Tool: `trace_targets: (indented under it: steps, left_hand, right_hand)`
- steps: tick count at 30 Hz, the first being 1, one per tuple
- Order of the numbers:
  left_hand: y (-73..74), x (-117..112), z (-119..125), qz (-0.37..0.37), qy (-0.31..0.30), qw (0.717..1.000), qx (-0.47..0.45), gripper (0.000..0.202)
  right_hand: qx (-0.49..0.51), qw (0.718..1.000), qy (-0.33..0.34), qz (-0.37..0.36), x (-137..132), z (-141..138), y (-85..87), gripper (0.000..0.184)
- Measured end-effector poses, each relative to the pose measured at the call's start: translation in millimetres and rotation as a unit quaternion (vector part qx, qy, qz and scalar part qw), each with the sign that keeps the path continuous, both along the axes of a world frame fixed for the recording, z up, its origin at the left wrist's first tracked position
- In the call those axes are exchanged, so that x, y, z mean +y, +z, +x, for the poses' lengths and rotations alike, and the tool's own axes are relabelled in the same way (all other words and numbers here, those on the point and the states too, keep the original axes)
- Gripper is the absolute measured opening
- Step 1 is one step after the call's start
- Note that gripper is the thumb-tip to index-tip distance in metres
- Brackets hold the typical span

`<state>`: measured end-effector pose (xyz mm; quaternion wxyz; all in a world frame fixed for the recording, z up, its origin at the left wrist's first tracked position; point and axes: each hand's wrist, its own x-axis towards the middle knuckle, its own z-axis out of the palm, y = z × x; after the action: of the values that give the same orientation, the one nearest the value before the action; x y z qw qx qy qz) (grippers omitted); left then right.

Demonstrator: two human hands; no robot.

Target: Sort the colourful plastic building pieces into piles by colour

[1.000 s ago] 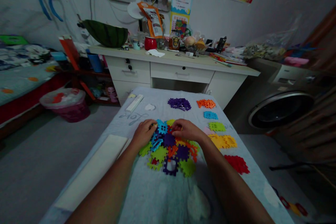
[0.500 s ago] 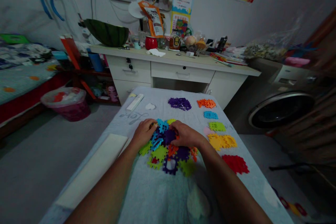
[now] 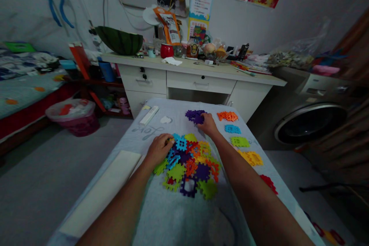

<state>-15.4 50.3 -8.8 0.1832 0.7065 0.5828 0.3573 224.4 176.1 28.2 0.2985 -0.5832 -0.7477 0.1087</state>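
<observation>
A mixed heap of coloured plastic interlocking tiles [image 3: 188, 163] lies in the middle of a cloth-covered table [image 3: 173, 215]. My left hand [image 3: 158, 149] rests with curled fingers on the heap's left edge, touching blue and green tiles. My right hand [image 3: 206, 123] is stretched forward onto a separate pile of purple tiles [image 3: 193, 115], fingers closed on a purple tile there. Sorted piles sit along the right: orange [image 3: 227, 116], blue [image 3: 232, 128], green [image 3: 240, 142], yellow [image 3: 251, 157] and red [image 3: 268, 183].
A white remote [image 3: 149, 115] and a white strip [image 3: 103, 192] lie on the table's left side. Beyond stands a cluttered white desk [image 3: 198, 78] with a halved watermelon [image 3: 119, 40]. A washing machine [image 3: 309, 119] is at right, a pink bin [image 3: 72, 117] and a bed at left.
My right hand left the mixed heap and reached forward to the purple pile. My left hand stayed on the heap's left edge. The camera tilted slightly.
</observation>
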Motion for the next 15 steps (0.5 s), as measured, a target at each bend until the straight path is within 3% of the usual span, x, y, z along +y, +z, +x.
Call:
trace_targets:
  steps: [4, 8, 12, 15]
  left_hand:
    - [0.8, -0.7, 0.0, -0.001, 0.000, 1.000, -0.005, 0.029]
    - [0.9, -0.5, -0.1, -0.002, 0.002, 1.000, -0.005, 0.029]
    - [0.7, -0.1, 0.4, 0.001, 0.003, 1.000, 0.001, 0.029]
    - [0.9, -0.3, 1.0, 0.003, 0.009, 1.000, 0.003, 0.029]
  right_hand:
    - [-0.006, 0.999, -0.046, 0.016, 10.0, -4.3, -10.0, 0.049]
    - [0.033, 0.998, -0.050, 0.037, 6.9, 0.4, -13.7, 0.052]
    - [0.051, 0.998, -0.019, 0.030, -10.8, 12.1, -4.1, 0.038]
    - [0.022, 0.997, 0.060, -0.044, -33.1, 19.0, 9.4, 0.027]
